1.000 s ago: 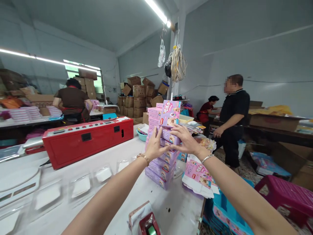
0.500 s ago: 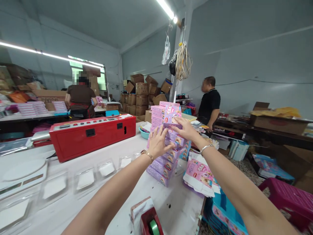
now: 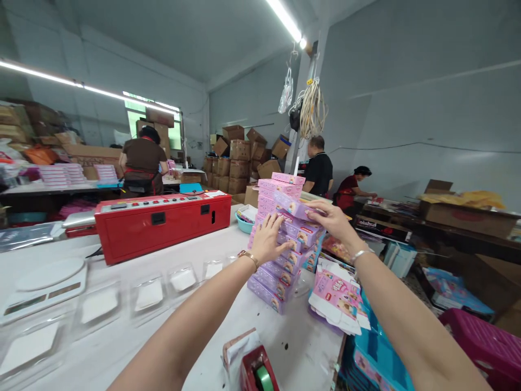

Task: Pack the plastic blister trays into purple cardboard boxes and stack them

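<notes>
A tall leaning stack of pink and purple boxes [image 3: 280,255] stands on the white table [image 3: 285,336]. My left hand [image 3: 269,239] rests flat against the stack's near side, fingers stretched out. My right hand [image 3: 334,220] lies on a purple box [image 3: 293,205] that sits tilted near the top of the stack, fingers spread over its right end. Both wrists wear bracelets.
A red machine [image 3: 163,222] sits behind the stack, with a white scale [image 3: 44,282] and clear plastic trays [image 3: 146,296] to the left. A tape dispenser [image 3: 256,374] is at the near edge. Flat pink cartons [image 3: 337,296] lie right of the stack. Three people work in the background among cardboard boxes [image 3: 240,157].
The box that stood upright on top has been laid down flat onto the stack under my right hand. A person in black walked away to the left behind the stack.
</notes>
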Available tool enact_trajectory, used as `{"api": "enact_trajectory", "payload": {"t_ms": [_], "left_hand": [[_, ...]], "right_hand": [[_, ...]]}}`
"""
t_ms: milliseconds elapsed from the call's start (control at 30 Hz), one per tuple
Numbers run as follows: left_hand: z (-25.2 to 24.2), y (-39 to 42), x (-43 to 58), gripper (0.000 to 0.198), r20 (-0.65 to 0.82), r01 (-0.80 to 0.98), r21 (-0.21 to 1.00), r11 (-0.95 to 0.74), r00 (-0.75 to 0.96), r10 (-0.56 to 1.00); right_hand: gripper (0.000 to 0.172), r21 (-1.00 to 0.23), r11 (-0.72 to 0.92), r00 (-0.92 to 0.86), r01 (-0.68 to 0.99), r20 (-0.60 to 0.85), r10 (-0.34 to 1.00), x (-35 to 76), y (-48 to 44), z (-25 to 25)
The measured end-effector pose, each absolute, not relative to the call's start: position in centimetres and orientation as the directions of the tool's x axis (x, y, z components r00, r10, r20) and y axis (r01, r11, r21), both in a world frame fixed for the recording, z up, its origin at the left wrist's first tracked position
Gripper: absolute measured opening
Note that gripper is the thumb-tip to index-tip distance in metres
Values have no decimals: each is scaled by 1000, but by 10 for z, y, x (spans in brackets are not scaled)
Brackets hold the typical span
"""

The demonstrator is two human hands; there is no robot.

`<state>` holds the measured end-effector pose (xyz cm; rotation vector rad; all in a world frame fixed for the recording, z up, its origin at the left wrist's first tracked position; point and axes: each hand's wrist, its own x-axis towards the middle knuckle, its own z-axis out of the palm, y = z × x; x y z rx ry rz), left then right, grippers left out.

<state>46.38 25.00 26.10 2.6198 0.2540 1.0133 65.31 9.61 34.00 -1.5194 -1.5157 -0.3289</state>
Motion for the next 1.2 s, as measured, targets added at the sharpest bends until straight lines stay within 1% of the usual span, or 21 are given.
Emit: {"api": "enact_trajectory", "payload": {"t_ms": [67, 133, 200, 300, 433, 533, 633, 733, 833, 900, 967, 1100, 1200], "left_hand": [[257, 252, 464, 88, 632, 29, 360, -933, 728, 266], [254, 253, 465, 98, 646, 9, 369, -930, 717, 263], [251, 253, 469, 106, 663, -10, 381, -924, 700, 266], [249, 255, 475, 106, 688, -36, 394, -919, 675, 269], [249, 255, 480, 103, 713, -70, 383, -921, 657, 247], [249, 253, 481, 98, 718, -83, 393, -916, 651, 249], [250, 251, 482, 93, 717, -103, 426, -899, 645, 266], [249, 251, 481, 97, 722, -126, 480, -868, 620, 309], [244, 256, 478, 103, 712, -129, 568, -813, 574, 406], [238, 263, 476, 103, 679, -118, 647, -753, 538, 500], [229, 270, 474, 100, 612, -94, 739, -667, 508, 607], [200, 283, 468, 90, 368, -24, 913, -407, 479, 797], [176, 286, 461, 79, 195, 10, 973, -232, 502, 843]], "right_hand": [[46, -473, 234, 220, 850, 720, 658, 652, 76, 337], [48, -540, 247, 261, 805, 695, 670, 653, 66, 332], [50, -607, 252, 333, 754, 684, 649, 654, 67, 326], [54, -689, 284, 455, 667, 678, 577, 660, 84, 319], [49, -766, 351, 562, 538, 636, 528, 674, 113, 317], [47, -807, 394, 607, 439, 590, 532, 681, 127, 320], [49, -830, 435, 640, 349, 550, 537, 684, 133, 323], [57, -826, 494, 686, 272, 526, 503, 686, 131, 319], [65, -807, 550, 747, 214, 498, 441, 685, 123, 304], [68, -796, 580, 784, 176, 469, 406, 684, 118, 287], [72, -786, 603, 813, 134, 436, 387, 681, 115, 267], [75, -775, 629, 855, 51, 360, 374, 670, 111, 225], [74, -774, 634, 869, -6, 310, 386, 656, 113, 196]]}}
